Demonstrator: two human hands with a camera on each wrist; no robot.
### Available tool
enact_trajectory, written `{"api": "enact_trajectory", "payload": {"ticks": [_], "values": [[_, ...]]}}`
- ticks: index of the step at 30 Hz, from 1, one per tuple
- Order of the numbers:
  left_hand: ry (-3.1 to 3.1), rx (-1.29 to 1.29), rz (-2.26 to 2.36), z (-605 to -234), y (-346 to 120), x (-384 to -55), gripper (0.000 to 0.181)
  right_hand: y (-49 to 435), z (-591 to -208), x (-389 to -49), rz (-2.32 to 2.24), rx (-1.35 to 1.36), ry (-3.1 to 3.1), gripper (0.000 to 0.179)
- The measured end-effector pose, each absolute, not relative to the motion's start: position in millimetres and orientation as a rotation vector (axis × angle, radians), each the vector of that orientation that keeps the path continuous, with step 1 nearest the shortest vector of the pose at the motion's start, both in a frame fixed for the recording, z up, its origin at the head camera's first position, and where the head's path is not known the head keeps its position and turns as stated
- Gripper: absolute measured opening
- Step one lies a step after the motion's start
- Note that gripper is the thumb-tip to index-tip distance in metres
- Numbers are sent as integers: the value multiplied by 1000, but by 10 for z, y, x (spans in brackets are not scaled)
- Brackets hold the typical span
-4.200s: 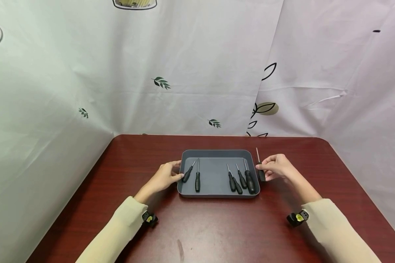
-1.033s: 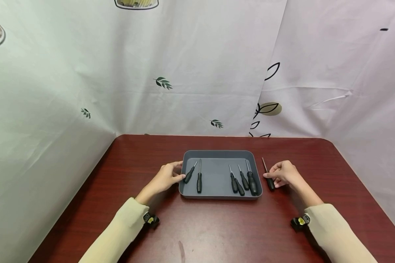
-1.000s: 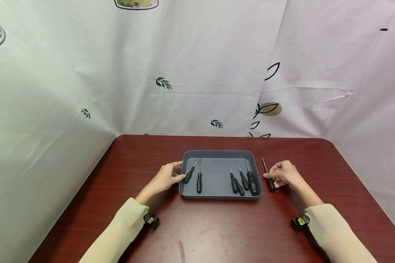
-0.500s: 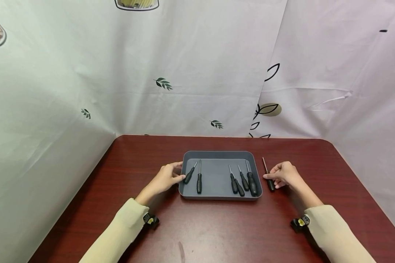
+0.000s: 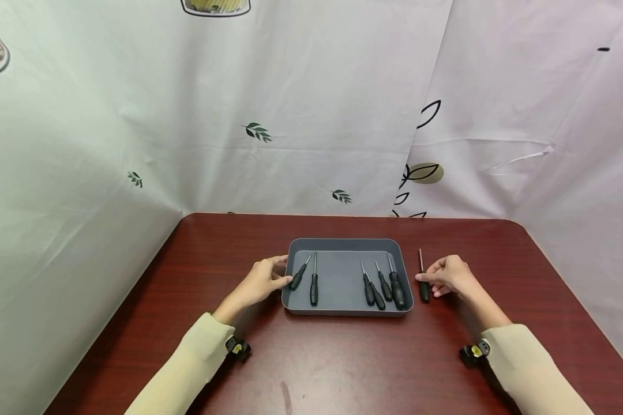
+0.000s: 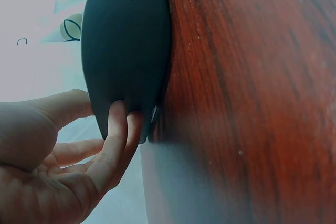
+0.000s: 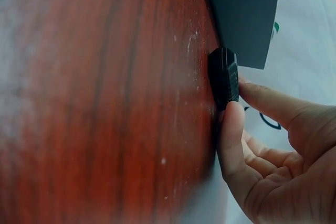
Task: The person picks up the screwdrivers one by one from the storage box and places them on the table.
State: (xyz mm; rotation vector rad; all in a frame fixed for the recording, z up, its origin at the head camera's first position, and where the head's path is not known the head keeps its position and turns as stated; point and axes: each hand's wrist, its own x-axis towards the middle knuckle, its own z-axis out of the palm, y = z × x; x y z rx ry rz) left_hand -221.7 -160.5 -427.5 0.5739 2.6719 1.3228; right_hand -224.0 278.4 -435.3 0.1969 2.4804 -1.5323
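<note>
A grey tray [image 5: 338,282] rests on the table with several black-handled screwdrivers inside. Two of these, a small screwdriver [image 5: 298,278] and a longer ribbed one [image 5: 314,288], lie on its left side; a thick-handled one [image 5: 397,291] and others are grouped on its right. My left hand [image 5: 261,281] pinches the tray's left edge, thumb over the rim and fingers against the outer wall [image 6: 126,40]. Just right of the tray, my right hand [image 5: 450,275] pinches another screwdriver [image 5: 424,293] by its handle [image 7: 223,80], low at the tabletop, its shaft pointing away from me.
The reddish-brown table [image 5: 353,363] extends around the tray and both hands. Behind and beside it hangs a pale cloth [image 5: 311,104] printed with leaves. A wrist camera [image 5: 239,349] sits on the left wrist, another camera [image 5: 473,353] on the right.
Since the earliest frame, my right hand has shifted right and lowered the screwdriver to the table. In the last half second its shaft has swung from slanting left to nearly straight. The left hand keeps its hold.
</note>
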Motion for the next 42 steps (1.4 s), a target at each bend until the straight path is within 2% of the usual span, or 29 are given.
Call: {"api": "enact_trajectory", "payload": {"ticks": [42], "values": [[2676, 592, 1314, -4288, -1612, -2224, 57, 2740, -4104, -2233, -1595, 95, 2473, 33]]}}
